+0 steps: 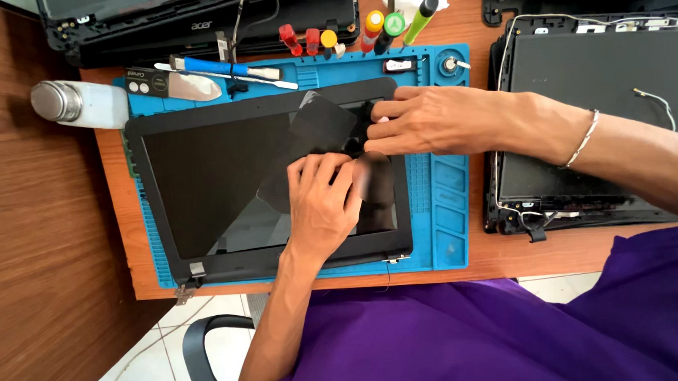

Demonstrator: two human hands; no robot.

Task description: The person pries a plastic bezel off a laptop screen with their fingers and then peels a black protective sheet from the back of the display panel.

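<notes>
Left hand (320, 203) pressed flat on laptop screen panel (224, 180), dark film sheet (314, 134) pinched by right hand (427, 122) (just above left), blue mat (446, 201) beneath.

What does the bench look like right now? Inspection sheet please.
Surface: blue silicone repair mat on an orange-brown wooden desk.
Job's things: black laptop screen panel flat on the mat; dark film sheet lying across it.
Clutter: row of coloured-handle screwdrivers, blue-handled tool, white bottle with metal cap.
Grippers: left hand pressing on the sheet; right hand at the panel's top edge.
Cables: thin white wire around the opened black laptop lid.
Surroundings: black chair arm, tiled floor.
</notes>
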